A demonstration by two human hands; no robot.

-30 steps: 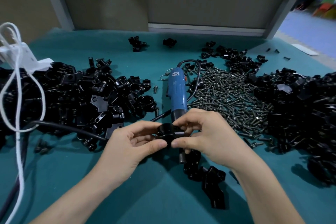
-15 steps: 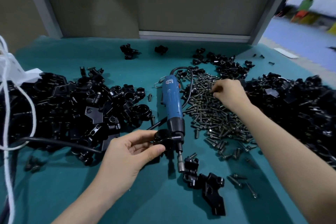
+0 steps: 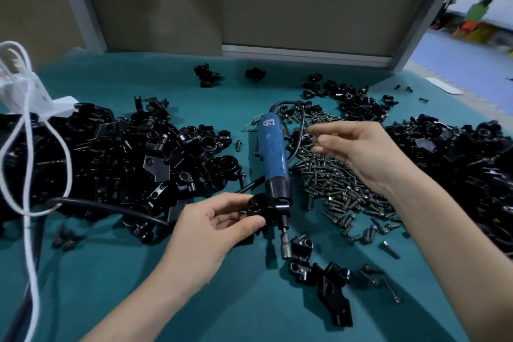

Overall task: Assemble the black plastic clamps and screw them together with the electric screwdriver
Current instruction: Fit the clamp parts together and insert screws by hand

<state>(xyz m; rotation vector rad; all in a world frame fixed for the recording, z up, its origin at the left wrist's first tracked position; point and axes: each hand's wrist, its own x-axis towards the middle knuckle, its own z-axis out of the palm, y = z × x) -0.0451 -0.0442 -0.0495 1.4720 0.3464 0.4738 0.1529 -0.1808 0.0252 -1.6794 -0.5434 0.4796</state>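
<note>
**Screw fetched, clamp waiting by the driver**

Head view: the left hand (image 3: 211,230) pinches 1 black clamp (image 3: 261,209) between thumb and fingers, just above the tabletop (image 3: 138,272) and against the black nose of the blue screwdriver (image 3: 273,153). The screwdriver lies with its long axis running from far to near, bit end towards the person, between the 2 hands. The right hand (image 3: 358,153) hangs over the screw pile (image 3: 341,183), up and to the right of the clamp, thumb and forefinger drawn close together. Blur hides whether a screw sits between them. The clamp therefore lies down and to the left of the right hand, across the screwdriver body. The right hand is also the nearer one to the blue grip.

Half a second earlier the right hand was down in the screws, further off. It has since lifted and come back towards the middle. The left hand and its clamp have kept their place beside the screwdriver's nose.
</note>
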